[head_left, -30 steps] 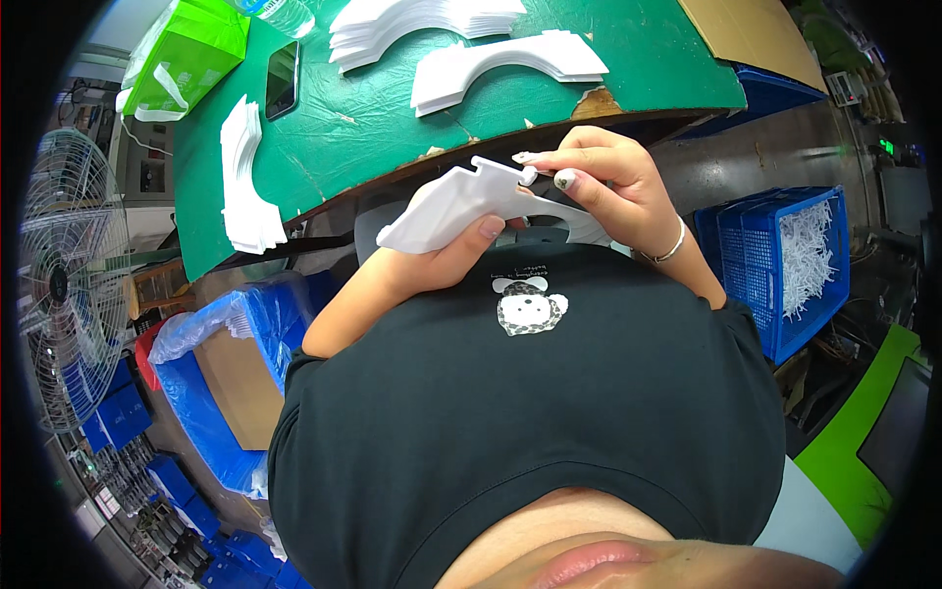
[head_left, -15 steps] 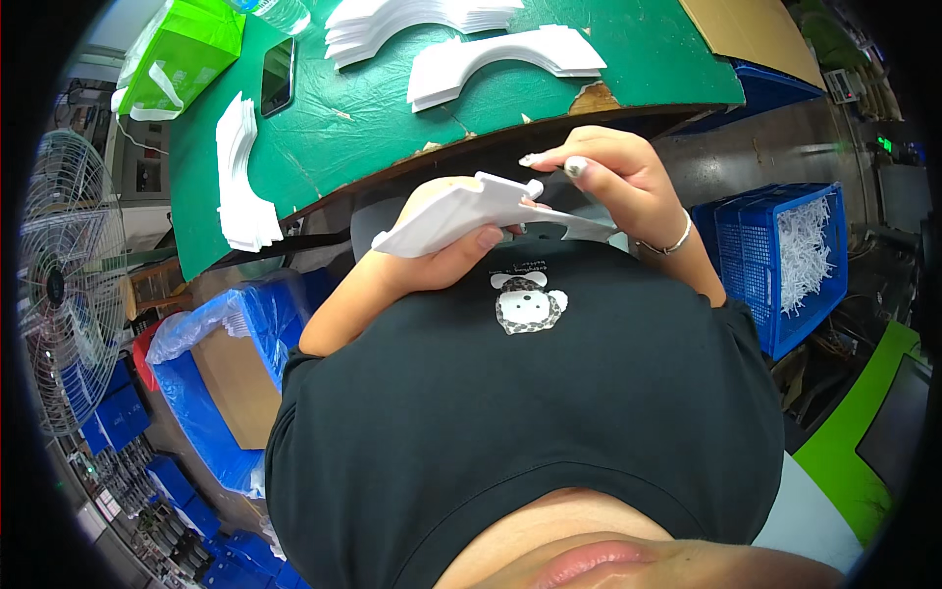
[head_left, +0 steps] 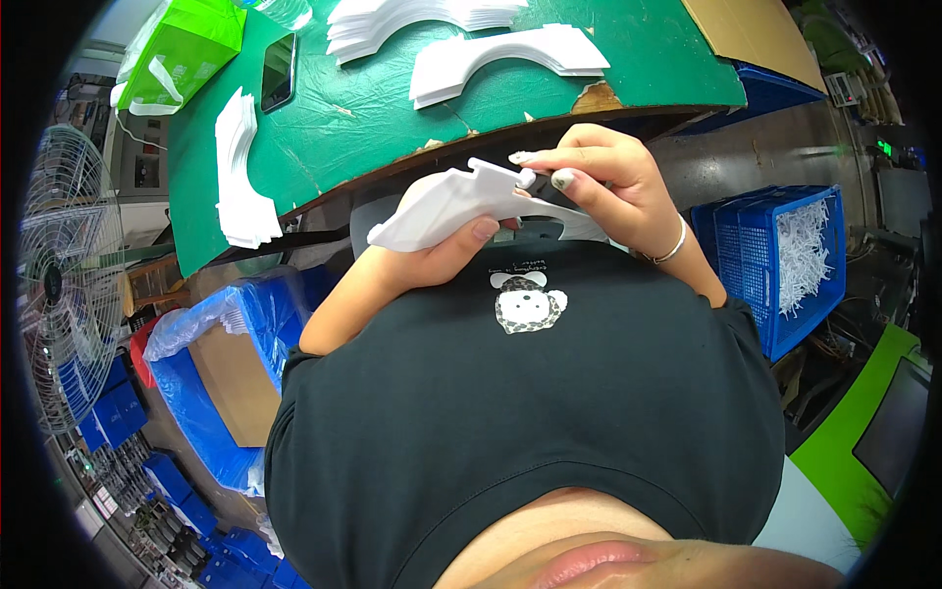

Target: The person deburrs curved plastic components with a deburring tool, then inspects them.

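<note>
My left hand (head_left: pixel 449 260) grips a white moulded plastic part (head_left: pixel 432 211) in front of my chest, thumb on its near face and the other fingers mostly hidden behind it. A notch and a small knob show along the part's upper right edge, and a thin curved arm runs off to the right. My right hand (head_left: pixel 623 191) is closed in a pinch beside that knob. Between its thumb and index finger is a thin dark tool, mostly hidden, whose kind I cannot make out.
On the green table (head_left: pixel 343 147) lie stacks of white arc-shaped pieces (head_left: pixel 505 64), a phone (head_left: pixel 279 72) and a green bag (head_left: pixel 182 54). At right stands a blue crate (head_left: pixel 765 265) with white shreds; at left, a plastic-lined blue bin (head_left: pixel 201 412) and a fan (head_left: pixel 64 285).
My right hand has moved slightly left and down, bringing its fingertips against the knob area. The white part has tilted and shifted a little left in my left hand.
</note>
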Motion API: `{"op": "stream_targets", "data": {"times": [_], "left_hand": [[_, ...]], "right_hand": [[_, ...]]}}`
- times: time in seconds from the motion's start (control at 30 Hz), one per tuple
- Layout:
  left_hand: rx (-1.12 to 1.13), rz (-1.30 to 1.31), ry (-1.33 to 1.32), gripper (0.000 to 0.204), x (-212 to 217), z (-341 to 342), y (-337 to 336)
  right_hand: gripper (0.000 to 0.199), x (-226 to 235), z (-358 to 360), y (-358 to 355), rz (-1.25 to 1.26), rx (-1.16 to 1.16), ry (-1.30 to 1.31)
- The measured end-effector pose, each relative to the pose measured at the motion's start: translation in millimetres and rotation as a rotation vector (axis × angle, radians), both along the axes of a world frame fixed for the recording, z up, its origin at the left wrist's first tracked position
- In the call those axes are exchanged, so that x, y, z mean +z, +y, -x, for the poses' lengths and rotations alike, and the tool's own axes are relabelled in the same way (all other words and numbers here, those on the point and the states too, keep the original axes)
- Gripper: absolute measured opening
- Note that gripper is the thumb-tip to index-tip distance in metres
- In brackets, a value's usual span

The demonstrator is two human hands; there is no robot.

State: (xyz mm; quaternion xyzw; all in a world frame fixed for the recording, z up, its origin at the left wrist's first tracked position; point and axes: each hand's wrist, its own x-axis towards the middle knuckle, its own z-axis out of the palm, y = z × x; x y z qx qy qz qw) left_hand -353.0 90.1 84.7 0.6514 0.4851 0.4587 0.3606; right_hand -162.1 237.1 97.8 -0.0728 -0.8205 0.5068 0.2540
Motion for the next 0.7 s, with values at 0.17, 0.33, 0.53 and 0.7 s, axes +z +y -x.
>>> {"op": "stream_targets", "data": {"times": [0.17, 0.33, 0.53, 0.7], "left_hand": [[-0.072, -0.231, 0.172, 0.025, 2.1, 4.1, 7.3], [0.241, -0.202, -0.294, 0.03, -17.7, 6.6, 0.0], [0.434, -0.288, -0.699, 0.032, -14.8, 21.0, 18.8], [0.562, -0.139, -0.615, 0.036, -21.2, 7.4, 45.5]], "right_hand": [[0.021, -15.9, 3.7, 3.6, -0.127, -0.062, -0.306], [0.026, -12.5, -11.0, 31.6, 0.394, -0.018, -0.16], [0.009, -26.3, -18.3, 38.7, 0.564, 0.082, -0.136], [0.012, -29.6, 18.4, 5.8, 0.359, -0.154, -0.025]]}}
